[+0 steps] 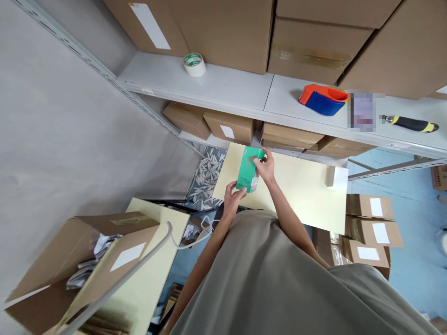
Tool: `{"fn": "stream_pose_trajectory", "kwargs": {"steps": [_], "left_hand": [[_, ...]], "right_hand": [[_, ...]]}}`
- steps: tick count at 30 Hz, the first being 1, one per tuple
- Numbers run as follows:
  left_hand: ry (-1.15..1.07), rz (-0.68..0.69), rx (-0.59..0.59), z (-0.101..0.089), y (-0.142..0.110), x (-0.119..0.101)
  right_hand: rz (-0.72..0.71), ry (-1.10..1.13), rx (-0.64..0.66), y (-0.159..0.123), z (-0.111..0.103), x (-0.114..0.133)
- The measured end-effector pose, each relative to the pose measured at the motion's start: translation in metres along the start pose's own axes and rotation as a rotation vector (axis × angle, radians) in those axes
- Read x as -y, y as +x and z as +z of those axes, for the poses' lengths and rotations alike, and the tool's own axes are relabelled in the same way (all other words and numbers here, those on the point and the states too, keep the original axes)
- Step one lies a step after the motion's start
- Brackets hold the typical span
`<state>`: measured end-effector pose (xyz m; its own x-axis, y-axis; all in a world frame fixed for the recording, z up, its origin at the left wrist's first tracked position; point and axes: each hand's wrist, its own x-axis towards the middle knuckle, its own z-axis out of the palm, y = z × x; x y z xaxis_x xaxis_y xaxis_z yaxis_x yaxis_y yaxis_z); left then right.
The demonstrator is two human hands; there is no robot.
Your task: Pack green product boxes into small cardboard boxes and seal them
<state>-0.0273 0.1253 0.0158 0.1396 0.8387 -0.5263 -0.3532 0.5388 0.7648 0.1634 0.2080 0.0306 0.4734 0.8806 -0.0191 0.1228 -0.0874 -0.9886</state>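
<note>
A green printed box [247, 168] with a pinkish patch on one side is held over the pale yellow table [296, 186]. My left hand [233, 199] grips its near lower end, thumb on the front face. Around the far right edge of the box, my right hand [264, 165] has its fingers closed, the thumb lying on the printed face. Parts of the fingers behind the box are hidden. To the right, a small white box [337, 177] stands near the table's far corner.
On the grey shelf [237, 88] ahead lie a tape roll [194, 65], an orange and blue tape dispenser [324, 99] and a black and yellow-handled tool [412, 124]. An open carton [115, 260] sits on a side table at left. Cartons [373, 228] are stacked at right.
</note>
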Motion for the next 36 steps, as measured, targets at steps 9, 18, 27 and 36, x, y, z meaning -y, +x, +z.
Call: {"fn": "stream_pose_trajectory", "kwargs": {"steps": [9, 18, 27, 36], "left_hand": [[-0.155, -0.189, 0.125, -0.007, -0.001, 0.008], [0.042, 0.065, -0.087, 0.005, 0.0, 0.01], [-0.123, -0.16, 0.083, 0.0, -0.004, 0.006], [-0.151, -0.094, 0.075, 0.0, -0.005, 0.011]], "right_hand": [[0.049, 0.161, 0.097, -0.002, -0.009, -0.002], [0.005, 0.032, 0.047, -0.004, 0.006, -0.002], [-0.019, 0.085, -0.022, -0.004, -0.002, -0.001], [0.03, 0.135, 0.074, -0.003, -0.004, 0.0]]}}
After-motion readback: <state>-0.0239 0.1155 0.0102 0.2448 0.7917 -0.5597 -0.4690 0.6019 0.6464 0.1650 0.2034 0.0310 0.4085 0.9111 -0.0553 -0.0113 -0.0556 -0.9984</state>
